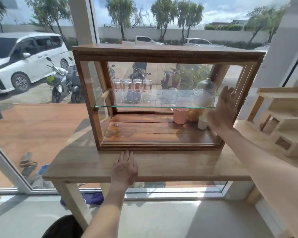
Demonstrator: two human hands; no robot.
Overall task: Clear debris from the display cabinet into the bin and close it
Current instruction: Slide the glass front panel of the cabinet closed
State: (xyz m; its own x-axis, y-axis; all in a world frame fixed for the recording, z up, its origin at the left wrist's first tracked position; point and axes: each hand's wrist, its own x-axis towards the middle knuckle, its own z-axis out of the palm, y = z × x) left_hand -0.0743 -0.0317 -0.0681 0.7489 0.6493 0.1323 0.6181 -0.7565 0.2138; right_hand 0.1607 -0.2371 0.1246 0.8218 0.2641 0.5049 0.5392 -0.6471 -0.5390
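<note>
A wooden display cabinet (169,54) with glass sides stands on a light wooden table (86,162). Its glass shelf (155,106) carries several upturned glasses (132,90) and a glass dome (205,93). A pink cup (180,115) and a small white cup (202,122) stand on the wooden floor at the right. My right hand (225,107) is flat, fingers up, against the glass at the cabinet's right end. My left hand (125,167) lies flat on the table just in front of the cabinet base. I cannot tell if the front glass is shut. No bin is in view.
A pale wooden stepped rack (282,121) stands on the table to the right. Large windows behind show parked cars and scooters. Under the table lie a blue cloth (93,198) and shoes outside the glass. A dark object (64,227) sits at the bottom left.
</note>
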